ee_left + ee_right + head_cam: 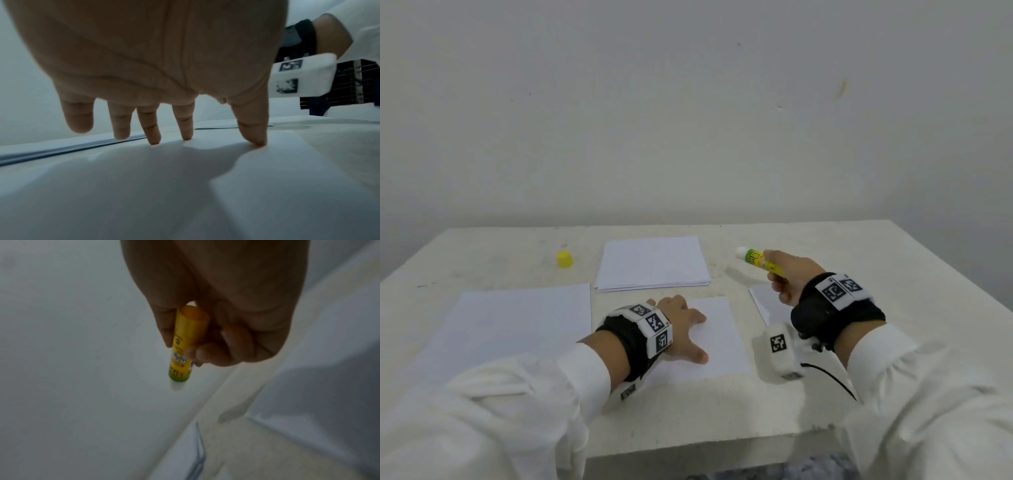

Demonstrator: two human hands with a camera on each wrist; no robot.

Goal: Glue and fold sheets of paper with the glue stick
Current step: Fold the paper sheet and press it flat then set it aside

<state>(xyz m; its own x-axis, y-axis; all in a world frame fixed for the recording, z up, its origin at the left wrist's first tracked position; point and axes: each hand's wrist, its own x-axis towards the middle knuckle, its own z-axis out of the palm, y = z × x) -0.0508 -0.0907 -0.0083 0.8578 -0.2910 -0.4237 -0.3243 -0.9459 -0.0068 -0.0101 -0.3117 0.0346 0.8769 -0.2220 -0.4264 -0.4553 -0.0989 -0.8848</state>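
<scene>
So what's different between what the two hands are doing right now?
The left hand lies spread, fingertips pressing on the sheet of paper; the right hand is curled around the uncapped glue stick. The left touches the table's paper, while the right is raised above the table. Both wear black wristbands with printed markers.

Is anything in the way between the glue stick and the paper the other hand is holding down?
Nothing visible is. The right hand holds the uncapped glue stick in the air. The folded sheet under the left hand has bare table between them. The yellow cap sits far left.
</scene>
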